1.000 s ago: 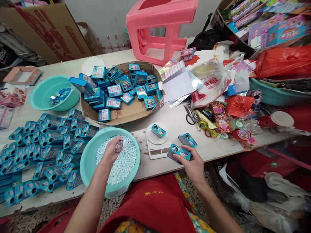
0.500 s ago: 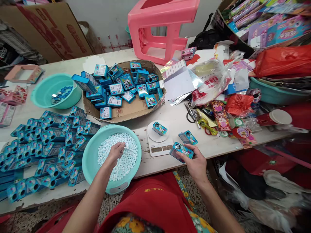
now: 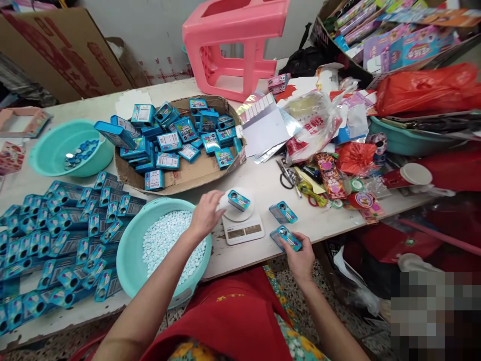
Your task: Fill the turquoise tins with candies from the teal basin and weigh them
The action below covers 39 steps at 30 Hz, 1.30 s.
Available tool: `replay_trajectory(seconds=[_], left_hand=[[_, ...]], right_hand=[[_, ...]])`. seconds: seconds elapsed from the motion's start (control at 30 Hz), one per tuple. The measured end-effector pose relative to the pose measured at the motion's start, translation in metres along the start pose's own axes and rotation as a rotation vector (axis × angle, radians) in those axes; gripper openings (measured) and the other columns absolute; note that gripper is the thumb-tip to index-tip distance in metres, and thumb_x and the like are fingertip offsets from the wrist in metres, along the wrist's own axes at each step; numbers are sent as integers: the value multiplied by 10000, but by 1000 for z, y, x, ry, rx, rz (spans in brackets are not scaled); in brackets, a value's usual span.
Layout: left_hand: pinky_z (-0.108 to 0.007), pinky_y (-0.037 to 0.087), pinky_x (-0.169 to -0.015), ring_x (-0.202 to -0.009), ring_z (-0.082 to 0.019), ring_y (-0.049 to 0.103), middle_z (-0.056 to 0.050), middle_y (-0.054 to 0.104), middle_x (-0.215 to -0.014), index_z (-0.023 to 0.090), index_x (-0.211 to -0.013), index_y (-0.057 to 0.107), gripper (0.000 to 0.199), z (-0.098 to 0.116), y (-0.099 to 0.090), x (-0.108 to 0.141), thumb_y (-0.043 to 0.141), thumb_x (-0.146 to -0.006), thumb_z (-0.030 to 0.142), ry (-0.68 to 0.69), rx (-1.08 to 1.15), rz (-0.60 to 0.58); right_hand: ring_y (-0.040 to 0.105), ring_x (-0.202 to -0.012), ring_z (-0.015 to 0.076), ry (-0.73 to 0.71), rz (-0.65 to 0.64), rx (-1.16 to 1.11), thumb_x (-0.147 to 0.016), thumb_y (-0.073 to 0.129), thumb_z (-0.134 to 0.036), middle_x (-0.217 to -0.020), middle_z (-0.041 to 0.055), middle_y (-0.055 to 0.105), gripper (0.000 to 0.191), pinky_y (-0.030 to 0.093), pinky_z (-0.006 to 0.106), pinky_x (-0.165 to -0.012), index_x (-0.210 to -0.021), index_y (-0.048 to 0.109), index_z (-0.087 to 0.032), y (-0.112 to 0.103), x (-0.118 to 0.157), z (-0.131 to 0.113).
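Fingers of the right hand [image 3: 302, 258] grip a blue candy box [image 3: 281, 237]; those of the left hand [image 3: 205, 215] curve by the scale [image 3: 244, 231], grip unclear. Portioning by weight seems in hand, calling for a measured pour. Behind, a grey wall [image 3: 150, 25] backs the worn tabletop [image 3: 259, 176], its pink stool [image 3: 225, 32] far, teal basin [image 3: 130, 263] and pale candies [image 3: 161, 235] near left.

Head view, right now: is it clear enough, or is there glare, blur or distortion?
Head view, foreground: the right hand and its blue box look fairly crisp, in soft light; head view, right of centre: the clear bag catches bright highlights; head view, right edge: things look smeared and stretched; head view, lower right corner: blocky pixels hide what's there.
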<state>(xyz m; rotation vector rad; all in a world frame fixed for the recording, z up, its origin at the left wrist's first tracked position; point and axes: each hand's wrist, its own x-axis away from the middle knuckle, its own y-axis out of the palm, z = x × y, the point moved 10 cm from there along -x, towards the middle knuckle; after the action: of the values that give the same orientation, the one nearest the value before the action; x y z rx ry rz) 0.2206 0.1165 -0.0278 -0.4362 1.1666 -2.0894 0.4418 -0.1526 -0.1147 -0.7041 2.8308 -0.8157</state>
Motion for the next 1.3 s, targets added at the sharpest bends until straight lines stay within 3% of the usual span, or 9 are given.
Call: replay_trajectory(seconds=[0.1, 0.2, 0.37, 0.47, 0.57, 0.7, 0.83, 1.1, 1.3], left_hand=[[-387, 371, -938, -1225, -273, 386, -88, 481, -1302, 273, -1214, 507, 481, 31, 44, -41, 627, -755, 198, 122, -61, -183], [-332, 415, -814, -1048, -249, 510, -86, 576, -1112, 243, -1089, 565, 307, 27, 61, -54, 607, -785, 251, 48, -114, -267], [-283, 406, -765, -949, -219, 552, -80, 590, -1065, 204, -1129, 531, 393, 1, -13, -15, 586, -805, 419, -129, -21, 61], [-276, 406, -750, -867, -201, 560, -56, 606, -982, 202, -1077, 554, 407, -14, -56, 30, 583, -788, 487, -240, 27, 167], [-284, 406, -755, -849, -202, 564, -39, 610, -944, 211, -1045, 561, 413, -28, -77, 73, 567, -782, 529, -335, 1, 187], [-305, 407, -814, -941, -224, 570, -41, 618, -1003, 228, -1053, 556, 420, -47, -76, 119, 569, -771, 540, -417, -23, 170], [-315, 416, -832, -981, -234, 571, -45, 622, -1031, 235, -1052, 557, 423, -67, -67, 149, 564, -767, 547, -499, -4, 156], [-325, 423, -846, -989, -247, 578, -59, 628, -1066, 214, -1057, 577, 447, -80, -66, 163, 581, -750, 540, -559, -10, 184], [-324, 426, -839, -996, -252, 580, -57, 626, -1072, 224, -1051, 571, 446, -81, -66, 164, 575, -749, 552, -567, -1, 180]], right_hand=[[533, -911, 213, -104, 72, 49, -704, 683, -463, -959, 69, 558, 463, 438, 402, -850, -1017, 563, -144, 4, 1, 3], [503, -1031, 245, -234, 83, 114, -740, 659, -458, -1073, 121, 527, 539, 422, 437, -902, -1146, 508, -136, 7, 7, -12], [386, -1235, 312, -552, 104, 329, -760, 678, -359, -1238, 187, 476, 563, 326, 522, -1016, -1232, 460, -143, 2, 34, -55], [448, -1199, 286, -699, -115, 331, -808, 621, -285, -1177, 126, 565, 446, 367, 501, -996, -1220, 470, -209, 29, 57, -69], [447, -1213, 268, -770, -353, 340, -845, 560, -266, -1209, 94, 589, 388, 384, 466, -985, -1222, 481, -222, 70, 81, -71], [366, -1290, 279, -770, -480, 469, -867, 522, -282, -1305, 107, 541, 363, 376, 444, -959, -1215, 506, -182, 113, 93, -60], [332, -1319, 295, -752, -504, 589, -865, 530, -305, -1341, 122, 513, 347, 355, 448, -942, -1189, 537, -181, 131, 92, -46], [403, -1271, 312, -783, -559, 693, -875, 513, -281, -1357, 107, 505, 315, 307, 478, -951, -1174, 562, -194, 140, 96, -48], [346, -1299, 309, -769, -485, 634, -875, 509, -302, -1357, 98, 503, 341, 300, 466, -981, -1196, 541, -191, 125, 98, -55]])
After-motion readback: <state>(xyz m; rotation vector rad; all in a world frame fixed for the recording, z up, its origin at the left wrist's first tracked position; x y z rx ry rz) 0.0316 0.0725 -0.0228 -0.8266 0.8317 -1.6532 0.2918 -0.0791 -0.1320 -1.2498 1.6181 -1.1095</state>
